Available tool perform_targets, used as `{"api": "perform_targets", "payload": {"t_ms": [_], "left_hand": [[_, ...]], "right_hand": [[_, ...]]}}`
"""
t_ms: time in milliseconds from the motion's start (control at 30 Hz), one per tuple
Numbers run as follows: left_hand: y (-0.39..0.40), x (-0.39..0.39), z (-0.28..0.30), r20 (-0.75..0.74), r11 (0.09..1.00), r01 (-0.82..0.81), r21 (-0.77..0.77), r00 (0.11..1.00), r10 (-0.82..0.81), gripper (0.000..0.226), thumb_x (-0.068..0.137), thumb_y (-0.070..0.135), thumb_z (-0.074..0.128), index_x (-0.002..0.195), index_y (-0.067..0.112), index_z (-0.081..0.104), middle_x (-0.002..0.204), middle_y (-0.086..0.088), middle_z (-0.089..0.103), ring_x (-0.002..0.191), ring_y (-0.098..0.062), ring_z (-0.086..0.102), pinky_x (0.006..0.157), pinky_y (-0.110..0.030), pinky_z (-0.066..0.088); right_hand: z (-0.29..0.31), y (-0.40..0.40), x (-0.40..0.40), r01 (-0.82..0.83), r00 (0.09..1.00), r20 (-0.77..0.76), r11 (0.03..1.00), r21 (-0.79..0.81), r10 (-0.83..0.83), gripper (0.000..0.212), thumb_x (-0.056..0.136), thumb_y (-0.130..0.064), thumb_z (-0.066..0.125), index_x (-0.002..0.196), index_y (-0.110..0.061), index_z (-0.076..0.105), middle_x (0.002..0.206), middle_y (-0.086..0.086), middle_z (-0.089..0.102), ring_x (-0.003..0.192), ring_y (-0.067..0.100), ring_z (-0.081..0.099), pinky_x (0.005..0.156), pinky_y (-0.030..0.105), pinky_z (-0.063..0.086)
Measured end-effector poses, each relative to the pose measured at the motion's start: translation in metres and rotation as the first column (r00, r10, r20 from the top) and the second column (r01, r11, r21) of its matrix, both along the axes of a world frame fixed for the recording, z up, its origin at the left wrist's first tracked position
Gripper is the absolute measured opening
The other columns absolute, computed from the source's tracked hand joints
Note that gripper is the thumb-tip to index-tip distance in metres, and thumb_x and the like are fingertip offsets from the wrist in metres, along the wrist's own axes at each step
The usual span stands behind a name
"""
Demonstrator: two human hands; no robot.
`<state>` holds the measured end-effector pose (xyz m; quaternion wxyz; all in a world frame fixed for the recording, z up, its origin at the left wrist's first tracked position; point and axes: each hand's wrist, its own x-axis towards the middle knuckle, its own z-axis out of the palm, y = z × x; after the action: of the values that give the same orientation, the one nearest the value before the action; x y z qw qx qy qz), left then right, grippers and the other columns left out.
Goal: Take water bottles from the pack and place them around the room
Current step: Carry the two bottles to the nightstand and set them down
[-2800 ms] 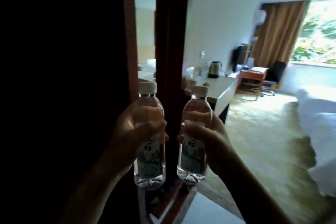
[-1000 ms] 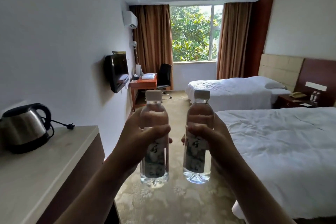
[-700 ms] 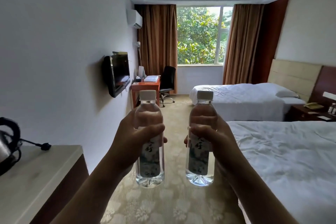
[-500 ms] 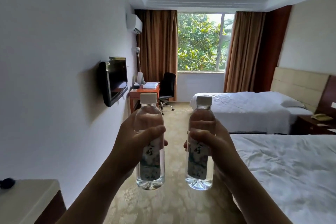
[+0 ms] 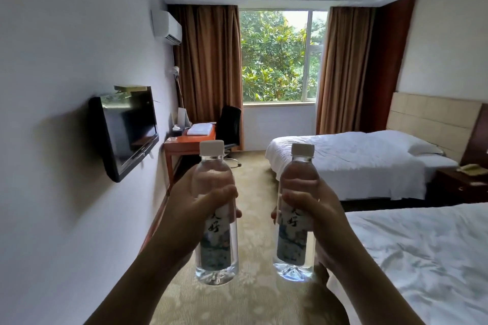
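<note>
Bottles fill both my hands in the head view: my left hand grips a clear plastic water bottle with a white cap and a pale printed label, thumb across its front and fingers wrapped round its back, and my right hand grips a second clear plastic bottle of the same kind the same way. Both bottles stand upright, side by side but apart, raised in front of me over the beige patterned carpet. Each hand closes round the upper part of its label, leaving the cap and the base clear. On the white wall to my left hangs a black flat television, and beyond it stands an orange-brown wooden desk with a folded white towel on top and a black office chair just beside it. Brown curtains frame a window full of green leaves. To my right lie two beds with white sheets, the near one close to my right forearm and the far one under a beige headboard. A dark wooden nightstand sits between the beds.
</note>
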<state>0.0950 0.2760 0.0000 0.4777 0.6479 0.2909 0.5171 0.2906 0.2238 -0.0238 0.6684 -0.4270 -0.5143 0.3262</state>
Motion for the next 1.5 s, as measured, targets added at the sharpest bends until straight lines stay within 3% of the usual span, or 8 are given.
{"api": "perform_targets", "payload": {"t_ms": [133,300,433,700,867,1067,1300,1500], "left_hand": [[0.096,0.046,-0.015,-0.025,1.0,0.002,0.018,1.0,-0.002,0.039,0.067,0.03,0.069,0.104,0.02,0.061,0.083,-0.013,0.069,0.067,-0.027,0.073,0.056,-0.025,0.057],[0.215,0.094,-0.011,-0.024,0.999,-0.034,0.017,0.999,0.034,0.059,0.052,0.045,0.071,0.104,0.02,0.061,0.085,-0.016,0.069,0.067,-0.027,0.073,0.057,-0.025,0.057],[0.305,0.113,-0.004,-0.019,0.999,-0.046,0.012,0.999,0.046,0.04,0.055,0.046,0.07,0.092,0.031,0.066,0.086,-0.016,0.067,0.069,-0.025,0.072,0.057,-0.024,0.057],[0.515,0.148,-0.019,-0.006,0.998,-0.066,0.009,0.998,0.066,0.037,0.055,0.045,0.071,0.09,0.034,0.066,0.088,-0.016,0.068,0.071,-0.029,0.073,0.059,-0.027,0.058],[0.664,0.171,-0.028,-0.003,0.999,-0.044,0.032,0.999,0.044,0.046,0.057,0.044,0.071,0.099,0.027,0.064,0.084,-0.011,0.071,0.069,-0.029,0.074,0.06,-0.029,0.058],[0.829,0.217,-0.009,0.028,0.998,0.063,0.022,0.998,-0.064,0.055,0.059,0.038,0.074,0.104,0.009,0.061,0.087,-0.024,0.065,0.066,-0.03,0.07,0.06,-0.033,0.057],[0.973,0.293,-0.013,-0.025,0.992,0.123,-0.003,0.992,-0.123,0.063,0.056,0.043,0.072,0.107,0.008,0.06,0.083,-0.019,0.068,0.065,-0.029,0.073,0.059,-0.03,0.058],[1.085,0.382,-0.025,-0.023,0.988,0.148,-0.038,0.989,-0.149,0.062,0.052,0.043,0.072,0.108,0.018,0.062,0.082,-0.012,0.072,0.063,-0.028,0.074,0.054,-0.027,0.057]], "right_hand": [[-0.014,0.099,0.046,0.016,1.0,0.021,1.0,-0.007,-0.016,0.053,0.06,-0.043,0.07,0.108,-0.024,0.06,0.093,0.007,0.067,0.088,0.031,0.069,0.069,0.033,0.058],[-0.004,0.232,0.096,-0.024,0.999,0.033,0.999,0.04,0.023,0.046,0.061,-0.045,0.069,0.105,-0.03,0.062,0.095,0.005,0.068,0.09,0.03,0.07,0.072,0.034,0.059],[0.005,0.328,0.119,-0.044,0.999,0.031,0.999,0.003,0.044,0.047,0.059,-0.045,0.069,0.103,-0.03,0.062,0.094,0.007,0.067,0.089,0.033,0.069,0.07,0.034,0.059],[-0.01,0.532,0.164,-0.061,0.997,0.036,0.998,-0.024,0.062,0.037,0.066,-0.027,0.07,0.102,-0.023,0.063,0.088,0.009,0.065,0.08,0.03,0.067,0.065,0.032,0.057],[-0.012,0.673,0.186,-0.022,1.0,0.016,1.0,-0.011,0.022,0.037,0.069,-0.022,0.068,0.105,-0.017,0.061,0.088,0.01,0.062,0.078,0.027,0.065,0.066,0.033,0.057],[0.002,0.813,0.226,0.073,0.996,-0.038,0.996,-0.058,-0.075,0.04,0.069,-0.022,0.068,0.109,-0.018,0.062,0.089,0.008,0.067,0.077,0.022,0.069,0.064,0.029,0.057],[-0.006,0.942,0.291,0.104,0.991,-0.076,0.991,-0.08,-0.11,0.046,0.066,-0.02,0.07,0.11,-0.016,0.061,0.099,0.024,0.062,0.074,0.023,0.069,0.062,0.028,0.057],[-0.023,1.051,0.373,0.158,0.984,-0.077,0.985,-0.063,-0.163,0.043,0.066,-0.02,0.068,0.108,-0.017,0.061,0.091,0.011,0.066,0.075,0.013,0.07,0.06,0.022,0.055]]}}
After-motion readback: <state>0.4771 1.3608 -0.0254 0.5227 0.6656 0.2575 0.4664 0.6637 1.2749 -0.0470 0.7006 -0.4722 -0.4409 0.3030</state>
